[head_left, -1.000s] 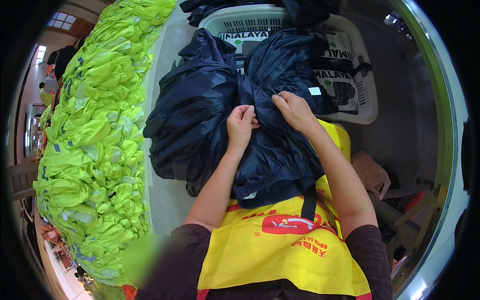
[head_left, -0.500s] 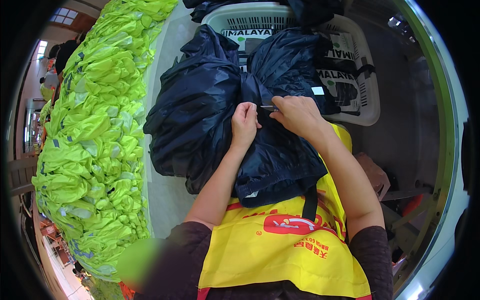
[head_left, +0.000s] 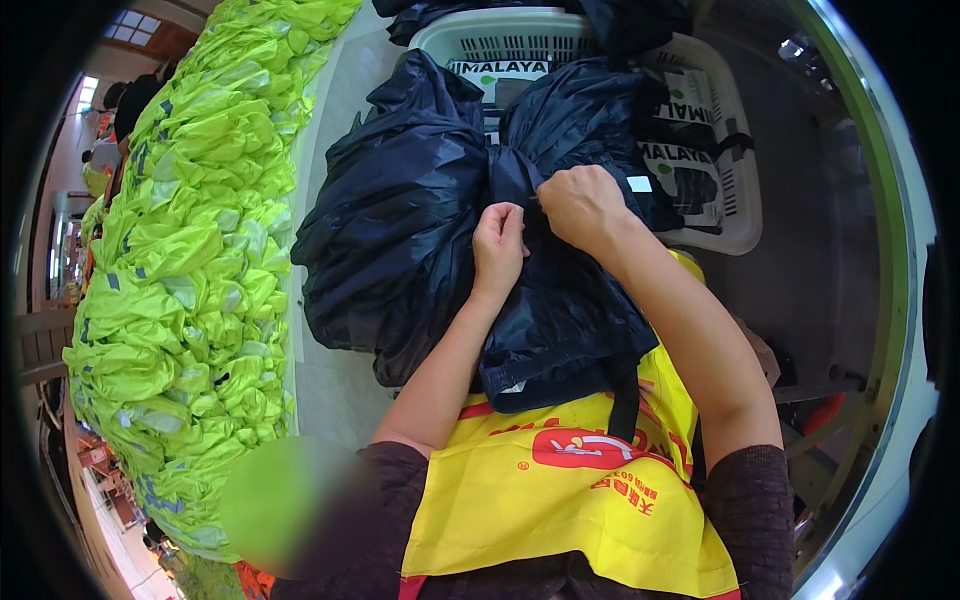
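A shiny navy garment (head_left: 400, 230) lies bunched over the table and my lap, its gathered elastic edge (head_left: 560, 370) towards me. My left hand (head_left: 498, 250) is closed in a pinch over the middle of the garment; what its fingertips hold is hidden. Just right of it and slightly farther away, my right hand (head_left: 582, 205) is curled into a fist. A small metal-bladed tool showed in that fist a moment ago; now it is almost wholly covered by the fingers. A white label (head_left: 639, 184) shows on the garment to the right of my right hand.
A long heap of neon-yellow garments (head_left: 190, 300) runs along the left. A white plastic basket (head_left: 745, 200) with printed bags (head_left: 690, 180) stands beyond the navy garment. I wear a yellow apron (head_left: 560, 510). A metal frame (head_left: 880, 300) curves along the right.
My right hand has turned over and moved slightly up and left, so the metal blade is hidden. My left hand stays pinched near the same spot on the garment.
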